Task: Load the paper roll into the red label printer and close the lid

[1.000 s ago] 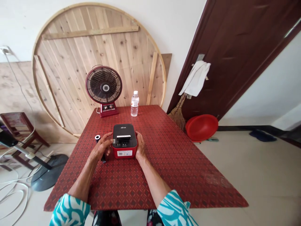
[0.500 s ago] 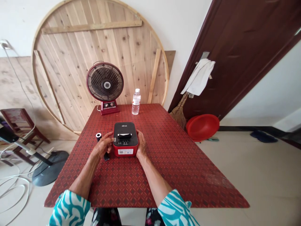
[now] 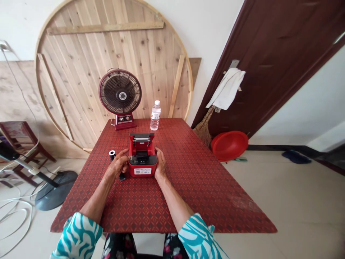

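A red and black receipt printer (image 3: 143, 171) rests on the table in front of me, its black lid (image 3: 141, 137) standing up and the red inside showing. My left hand (image 3: 120, 164) is at the printer's left side, fingers curled, with the fingertips against the side edge. Along the right wall lies my right hand (image 3: 161, 163), its fingers pressed to the casing and partly hidden behind it. Just beyond the left hand stands a small paper roll (image 3: 112, 155), dark outside with a white end. Beneath that hand a small black piece (image 3: 122, 177) is partly covered.
A red-patterned cloth covers the table (image 3: 188, 201). At its far end stand a fan (image 3: 122, 97) and a water bottle (image 3: 155, 116). A round wooden board (image 3: 151, 64) leans on the wall. A red basin (image 3: 229, 145) is on the floor right of the table.
The printer's lid, closed before, has swung up and back, exposing the inside. Both hands have stayed at the printer's sides. The view has shifted slightly.
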A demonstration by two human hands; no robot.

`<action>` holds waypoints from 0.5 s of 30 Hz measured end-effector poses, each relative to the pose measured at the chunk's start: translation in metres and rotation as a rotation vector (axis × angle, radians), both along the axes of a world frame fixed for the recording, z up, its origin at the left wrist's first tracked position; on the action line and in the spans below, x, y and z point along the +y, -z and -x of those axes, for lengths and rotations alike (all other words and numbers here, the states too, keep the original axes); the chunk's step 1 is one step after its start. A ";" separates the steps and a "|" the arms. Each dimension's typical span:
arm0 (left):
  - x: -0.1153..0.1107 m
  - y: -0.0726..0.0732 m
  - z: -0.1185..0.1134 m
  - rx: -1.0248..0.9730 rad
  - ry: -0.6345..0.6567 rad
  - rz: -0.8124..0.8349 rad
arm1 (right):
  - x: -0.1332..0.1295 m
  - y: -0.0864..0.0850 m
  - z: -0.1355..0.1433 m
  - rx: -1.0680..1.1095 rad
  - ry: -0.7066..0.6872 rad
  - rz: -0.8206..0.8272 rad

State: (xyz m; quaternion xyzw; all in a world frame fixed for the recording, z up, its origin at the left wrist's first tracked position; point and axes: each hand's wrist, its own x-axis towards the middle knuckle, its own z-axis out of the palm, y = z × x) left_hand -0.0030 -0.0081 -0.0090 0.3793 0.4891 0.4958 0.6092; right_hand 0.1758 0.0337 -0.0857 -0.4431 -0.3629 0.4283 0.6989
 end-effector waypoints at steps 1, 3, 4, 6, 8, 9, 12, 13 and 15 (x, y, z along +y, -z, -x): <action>0.000 0.000 0.000 -0.002 0.002 -0.005 | 0.001 0.001 0.000 -0.015 -0.001 -0.004; -0.001 0.000 0.000 0.003 -0.002 -0.020 | 0.002 0.002 -0.001 -0.045 -0.004 -0.011; -0.001 0.000 0.000 0.012 -0.006 -0.027 | 0.002 0.003 -0.002 -0.057 -0.008 -0.012; -0.003 0.000 0.000 0.036 -0.015 -0.046 | 0.003 0.005 -0.003 -0.066 -0.023 -0.008; -0.004 -0.001 0.001 0.080 -0.021 -0.084 | 0.004 0.006 -0.004 -0.066 -0.038 -0.006; -0.005 -0.003 0.002 0.118 -0.018 -0.115 | 0.004 0.007 -0.004 -0.064 -0.041 -0.008; -0.001 -0.014 0.005 0.298 -0.009 -0.240 | 0.004 0.007 -0.003 -0.049 -0.048 -0.023; 0.002 -0.020 0.006 0.377 -0.015 -0.297 | 0.005 0.008 -0.003 -0.043 -0.051 -0.030; 0.013 -0.033 0.006 0.555 -0.023 -0.440 | 0.006 0.009 -0.001 -0.029 -0.049 -0.041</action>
